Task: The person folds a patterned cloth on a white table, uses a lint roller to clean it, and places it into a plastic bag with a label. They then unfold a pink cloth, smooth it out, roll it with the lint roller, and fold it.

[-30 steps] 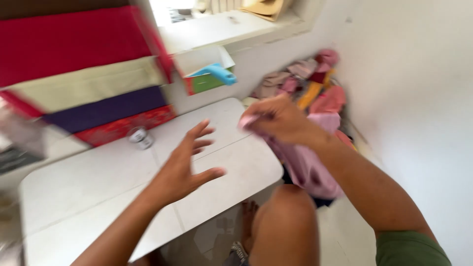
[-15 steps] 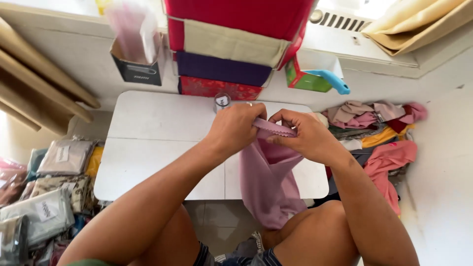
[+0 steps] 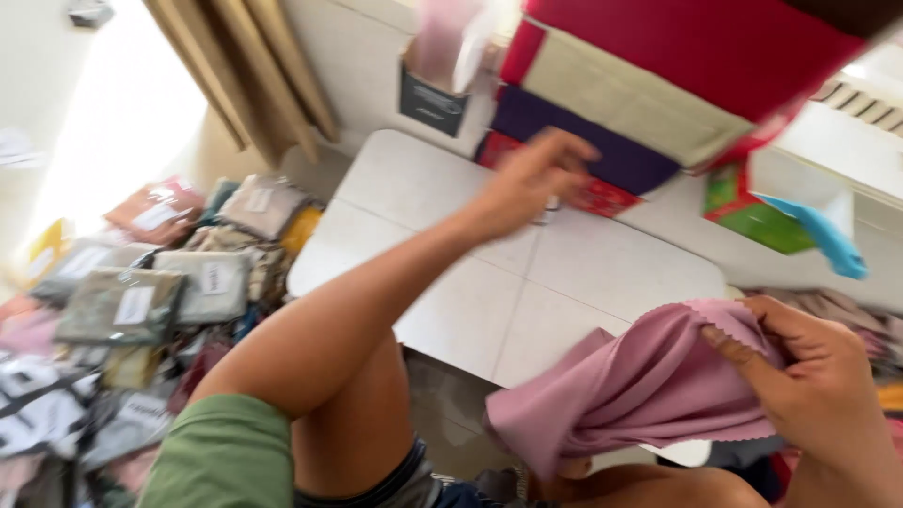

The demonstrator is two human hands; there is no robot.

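Far left, on the floor: a heap of bagged fabric packs point(image 3: 141, 301), too many and too blurred to count. White worktop point(image 3: 451, 235) in the middle, its near part bare. Left hand point(image 3: 531, 179) is raised over the far edge of the worktop, fingers loosely curled, holding nothing; whether it touches anything cannot be told through the blur. Behind it, a stack of folded fabrics point(image 3: 658, 103): four colour layers visible, red, cream, purple, red. Right hand point(image 3: 809, 376) pinches one pink cloth point(image 3: 640, 386) at its upper hem; the cloth drapes over the lap, just off the near edge. Judged light, soft, limp; best held at the hem.
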